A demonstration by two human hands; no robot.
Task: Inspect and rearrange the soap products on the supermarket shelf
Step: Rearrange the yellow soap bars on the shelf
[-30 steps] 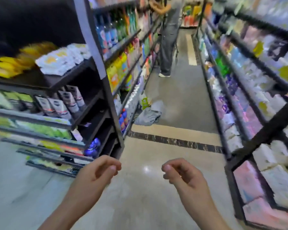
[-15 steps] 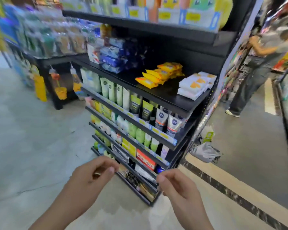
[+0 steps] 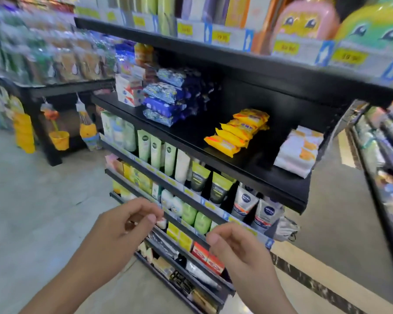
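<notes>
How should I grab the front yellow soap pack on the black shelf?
Take the front yellow pack by its long sides, reaching from the shelf's open front. It lies flat, nearest the edge, with the others overlapping behind it, so it probably slides out first.

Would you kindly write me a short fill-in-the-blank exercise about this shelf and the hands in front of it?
1. The stack of yellow soap packets lies on the black shelf board between the dark blue packets and the ____ packets at the right end.
2. Both hands, left hand and right hand, hold ____.
3. The grey tubes with a round blue logo stand one shelf ____ the yellow soap packets.

Missing words: white; nothing; below
</notes>
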